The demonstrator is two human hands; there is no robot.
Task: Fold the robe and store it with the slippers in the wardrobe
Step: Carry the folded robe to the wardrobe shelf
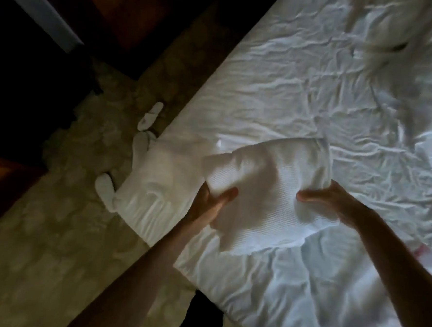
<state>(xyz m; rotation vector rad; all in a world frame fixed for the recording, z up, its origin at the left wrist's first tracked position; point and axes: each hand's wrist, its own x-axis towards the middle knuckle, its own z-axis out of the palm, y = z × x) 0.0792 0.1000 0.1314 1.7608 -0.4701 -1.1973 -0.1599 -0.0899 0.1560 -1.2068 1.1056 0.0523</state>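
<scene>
Hands grip the folded robe near the bed's left edge: left hand and right hand each curl fingers round a side. Slippers lie on the floor beside that edge.

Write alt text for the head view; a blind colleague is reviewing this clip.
Both hands grip a folded white robe over a rumpled white bed, the left hand at its left edge, the right hand at its right. White slippers lie on the patterned carpet beside the bed.
</scene>
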